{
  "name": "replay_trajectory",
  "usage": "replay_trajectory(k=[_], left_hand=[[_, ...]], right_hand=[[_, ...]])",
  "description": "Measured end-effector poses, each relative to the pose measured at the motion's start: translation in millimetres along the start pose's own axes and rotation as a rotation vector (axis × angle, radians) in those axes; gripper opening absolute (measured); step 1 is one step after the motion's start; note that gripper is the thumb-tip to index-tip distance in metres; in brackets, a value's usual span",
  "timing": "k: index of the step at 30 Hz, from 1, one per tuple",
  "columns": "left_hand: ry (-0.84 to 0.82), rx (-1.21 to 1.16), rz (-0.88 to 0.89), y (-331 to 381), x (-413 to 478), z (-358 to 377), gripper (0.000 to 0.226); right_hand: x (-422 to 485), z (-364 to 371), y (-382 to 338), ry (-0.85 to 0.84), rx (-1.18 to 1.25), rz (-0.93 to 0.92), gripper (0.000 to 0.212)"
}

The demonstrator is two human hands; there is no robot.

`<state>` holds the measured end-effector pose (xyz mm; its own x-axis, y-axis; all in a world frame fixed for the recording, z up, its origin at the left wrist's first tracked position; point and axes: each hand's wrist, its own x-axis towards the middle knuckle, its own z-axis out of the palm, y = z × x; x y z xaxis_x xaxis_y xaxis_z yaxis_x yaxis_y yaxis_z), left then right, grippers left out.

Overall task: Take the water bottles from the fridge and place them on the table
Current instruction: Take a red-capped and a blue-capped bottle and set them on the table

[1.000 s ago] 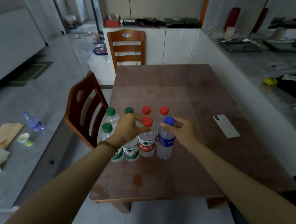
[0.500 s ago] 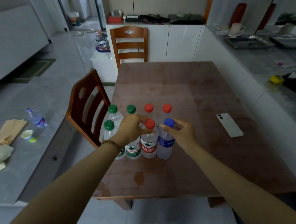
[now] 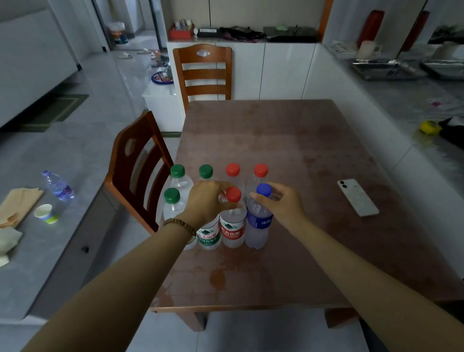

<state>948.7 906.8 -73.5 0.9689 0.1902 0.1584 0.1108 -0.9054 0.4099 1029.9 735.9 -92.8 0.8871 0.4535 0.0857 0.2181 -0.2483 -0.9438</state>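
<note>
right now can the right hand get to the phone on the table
Probably yes: only bare table lies between the right hand and the phone, though it must first let go of the blue-capped bottle.

The brown bench (image 3: 291, 144) carries eight water bottles (image 3: 232, 230), upright in two rows of four near its left front corner and standing close together. The front row ends in a blue-capped bottle (image 3: 258, 229). A white phone (image 3: 358, 197) lies flat, well apart to their right.
</note>
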Motion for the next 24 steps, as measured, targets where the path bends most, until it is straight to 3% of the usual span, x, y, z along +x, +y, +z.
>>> replay_trajectory(k=[12, 18, 21, 24], left_hand=[[-0.071, -0.088, -0.066, 0.3, 4.8, -7.1, 0.047], [0.025, -0.188, 0.01, 26.6, 21.2, -30.6, 0.04], [0.177, -0.18, 0.092, 57.3, 39.1, -34.7, 0.038], [0.166, -0.187, 0.231, 97.4, 52.5, -26.4, 0.046]], right_hand=[[1.6, -4.1, -3.5, -0.046, -0.024, 0.037, 0.028], [-3.5, -36.3, -17.6, -0.02, -0.069, 0.06, 0.051], [-27.8, -74.8, -27.0, 0.012, -0.249, 0.063, 0.059], [-70.3, -124.2, -33.1, 0.144, -0.476, 0.058, 0.063]])
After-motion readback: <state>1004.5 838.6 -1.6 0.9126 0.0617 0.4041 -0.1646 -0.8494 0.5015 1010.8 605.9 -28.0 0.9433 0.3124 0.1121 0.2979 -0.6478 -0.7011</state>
